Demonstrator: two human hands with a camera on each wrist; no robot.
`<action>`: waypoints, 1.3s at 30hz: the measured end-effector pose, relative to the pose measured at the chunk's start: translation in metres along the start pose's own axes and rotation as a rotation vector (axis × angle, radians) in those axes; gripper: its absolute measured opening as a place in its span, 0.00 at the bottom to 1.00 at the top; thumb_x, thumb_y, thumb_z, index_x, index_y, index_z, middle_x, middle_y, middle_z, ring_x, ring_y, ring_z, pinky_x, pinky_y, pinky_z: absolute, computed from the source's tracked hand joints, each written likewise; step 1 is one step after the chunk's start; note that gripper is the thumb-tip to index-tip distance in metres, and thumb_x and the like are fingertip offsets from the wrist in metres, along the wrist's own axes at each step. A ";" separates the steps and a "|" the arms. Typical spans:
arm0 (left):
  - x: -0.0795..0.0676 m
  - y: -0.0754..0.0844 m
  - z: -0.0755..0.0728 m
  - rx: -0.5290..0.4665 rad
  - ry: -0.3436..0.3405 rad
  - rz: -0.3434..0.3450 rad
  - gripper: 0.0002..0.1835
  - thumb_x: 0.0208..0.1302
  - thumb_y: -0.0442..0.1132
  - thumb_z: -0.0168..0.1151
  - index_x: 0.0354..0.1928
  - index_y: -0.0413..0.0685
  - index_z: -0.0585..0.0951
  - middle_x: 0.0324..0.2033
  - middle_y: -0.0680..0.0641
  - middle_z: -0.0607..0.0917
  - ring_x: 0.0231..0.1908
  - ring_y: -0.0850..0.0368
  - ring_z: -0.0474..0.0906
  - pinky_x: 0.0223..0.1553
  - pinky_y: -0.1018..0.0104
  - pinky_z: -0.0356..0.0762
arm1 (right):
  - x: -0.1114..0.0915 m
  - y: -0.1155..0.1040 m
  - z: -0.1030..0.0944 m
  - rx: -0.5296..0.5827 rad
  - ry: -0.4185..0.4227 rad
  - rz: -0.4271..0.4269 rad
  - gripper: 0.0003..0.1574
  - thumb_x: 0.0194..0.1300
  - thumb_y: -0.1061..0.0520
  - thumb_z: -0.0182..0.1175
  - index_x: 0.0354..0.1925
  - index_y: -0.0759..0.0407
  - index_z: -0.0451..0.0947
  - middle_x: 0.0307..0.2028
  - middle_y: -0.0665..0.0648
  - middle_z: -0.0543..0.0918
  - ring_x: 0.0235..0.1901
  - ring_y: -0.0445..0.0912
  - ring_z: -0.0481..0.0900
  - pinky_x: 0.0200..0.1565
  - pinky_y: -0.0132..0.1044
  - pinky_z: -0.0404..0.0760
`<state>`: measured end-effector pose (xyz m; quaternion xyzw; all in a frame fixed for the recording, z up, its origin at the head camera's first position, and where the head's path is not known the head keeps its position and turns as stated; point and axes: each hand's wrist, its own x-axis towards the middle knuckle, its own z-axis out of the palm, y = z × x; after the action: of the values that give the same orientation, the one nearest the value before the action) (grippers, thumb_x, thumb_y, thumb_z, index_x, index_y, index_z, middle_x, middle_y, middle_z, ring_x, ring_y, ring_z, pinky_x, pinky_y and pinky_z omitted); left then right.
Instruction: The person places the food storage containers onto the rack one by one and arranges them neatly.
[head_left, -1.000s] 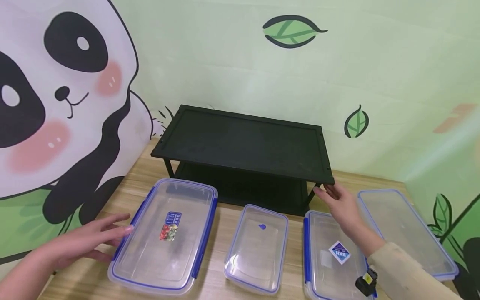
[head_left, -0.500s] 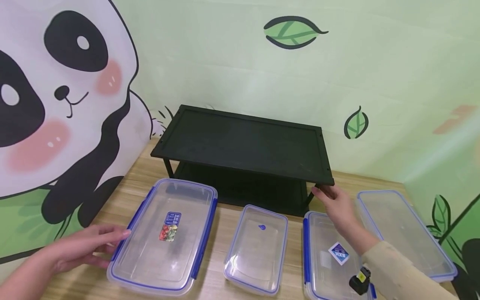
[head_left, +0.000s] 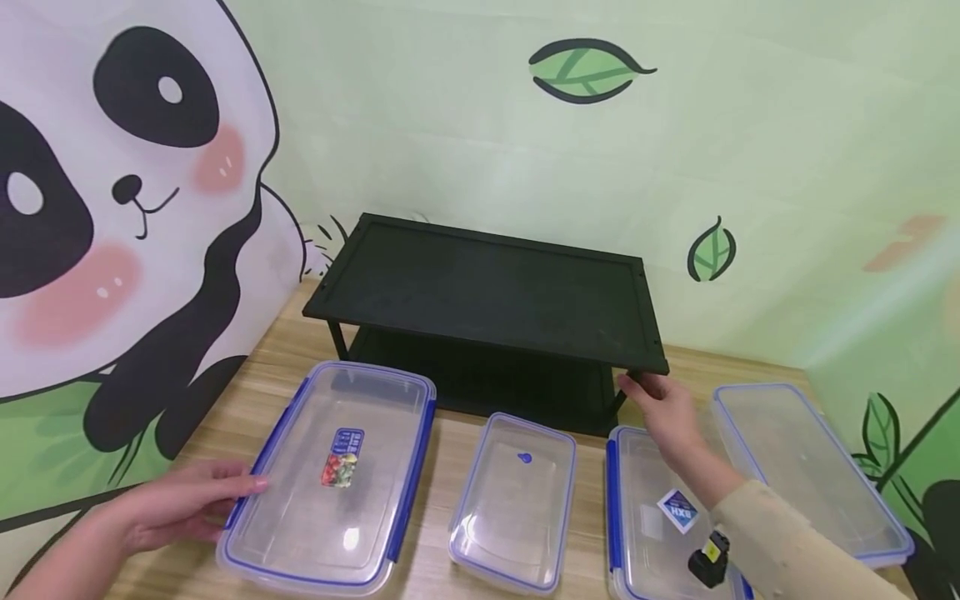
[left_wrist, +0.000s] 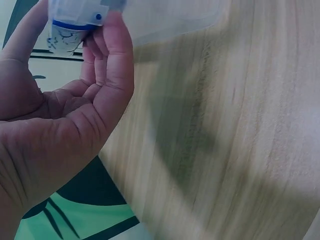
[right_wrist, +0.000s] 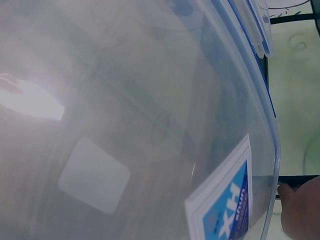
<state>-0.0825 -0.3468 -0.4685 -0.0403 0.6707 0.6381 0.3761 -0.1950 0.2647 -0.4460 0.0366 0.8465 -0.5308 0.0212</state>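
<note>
At the left, my left hand [head_left: 187,504] grips the side of a large clear food container [head_left: 315,525] with blue clips and a fruit sticker. Its thumb lies on the lid edge. In the left wrist view, the fingers [left_wrist: 117,47] curl at the container's clipped side [left_wrist: 75,24]. My right hand [head_left: 667,417] holds the front right leg of a two-tier black shelf rack [head_left: 487,287], thumb in front, other fingers partly hidden under the top board. Only part of that hand [right_wrist: 302,210] shows in the right wrist view, beyond a container lid [right_wrist: 125,125].
A smaller clear container [head_left: 517,508] stands in the middle of the wooden table [head_left: 431,533]. Under the right forearm lies a blue-clipped container [head_left: 645,542] with a diamond label. Another long one [head_left: 817,475] is at far right. A panda-printed backdrop [head_left: 450,125] rises behind.
My left hand has closed in from beside the large container onto its left side. My right hand has shifted slightly left and down around the rack's leg.
</note>
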 end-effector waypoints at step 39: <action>0.002 0.006 0.013 0.034 0.007 0.101 0.24 0.76 0.38 0.55 0.60 0.20 0.70 0.45 0.42 0.89 0.46 0.51 0.88 0.49 0.53 0.90 | 0.005 -0.003 0.004 -0.035 0.084 0.019 0.31 0.85 0.52 0.54 0.78 0.61 0.68 0.75 0.68 0.72 0.73 0.61 0.73 0.69 0.49 0.75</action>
<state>-0.0811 -0.3339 -0.4632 -0.0024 0.6840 0.6446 0.3415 -0.2006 0.2604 -0.4454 0.0663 0.8554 -0.5137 -0.0086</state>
